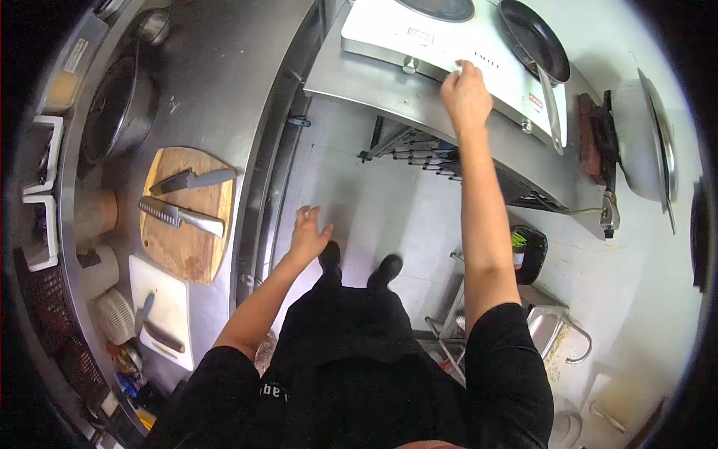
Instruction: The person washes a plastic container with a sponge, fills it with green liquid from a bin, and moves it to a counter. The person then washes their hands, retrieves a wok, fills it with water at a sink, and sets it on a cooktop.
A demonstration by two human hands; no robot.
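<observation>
Over the front edge of a white two-plate electric cooker (441, 41), my right hand (467, 97) has its fingers curled and drawn together. Whether anything is between those fingertips is hidden. A control knob (410, 65) sits to the left of this hand, and a second knob (526, 126) lies to its right. On the cooker's right plate rests a black frying pan (533, 37), its metal handle sticking out past the front edge. My left hand (308, 236) hangs in the air above the floor, fingers spread, holding nothing.
Along the left runs a steel counter (217, 82) with a wooden board (183, 251) bearing two knives, a white board (166, 280) with more knives, and a large dark pot (116, 108). A sink (544, 333) with a curved tap is at lower right.
</observation>
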